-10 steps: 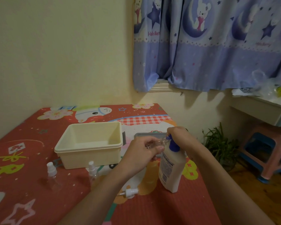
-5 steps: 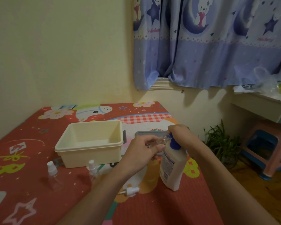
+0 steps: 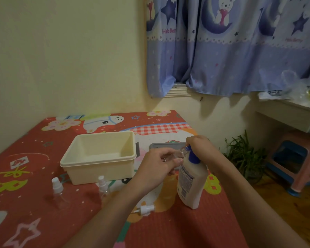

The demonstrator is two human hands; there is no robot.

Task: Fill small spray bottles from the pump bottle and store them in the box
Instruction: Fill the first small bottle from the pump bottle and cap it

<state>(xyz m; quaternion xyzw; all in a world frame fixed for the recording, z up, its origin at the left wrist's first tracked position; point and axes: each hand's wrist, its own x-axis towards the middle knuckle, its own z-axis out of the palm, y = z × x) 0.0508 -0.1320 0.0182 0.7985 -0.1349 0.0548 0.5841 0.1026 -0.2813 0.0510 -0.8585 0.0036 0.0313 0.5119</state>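
Nearest the camera, low in the frame's middle, a loose white spray cap (image 3: 144, 209) lies on the red patterned mat (image 3: 177, 228). Left of it stand two capped clear spray bottles: one at lower left (image 3: 58, 192), one (image 3: 102, 185) just in front of the box. At centre right the white pump bottle (image 3: 190, 181) stands upright on the mat. The right hand (image 3: 198, 148) is curled over its blue pump head. The left hand (image 3: 158, 167) pinches a small clear bottle (image 3: 179, 153), its mouth tilted toward the pump nozzle. Behind, left of centre, sits the cream box (image 3: 98, 156), open-topped. A grey tray (image 3: 165, 145) lies beyond the hands. Farther off at right are a plant (image 3: 243, 154) and a pink stool (image 3: 297, 160); a blue curtain (image 3: 231, 43) hangs at upper right.
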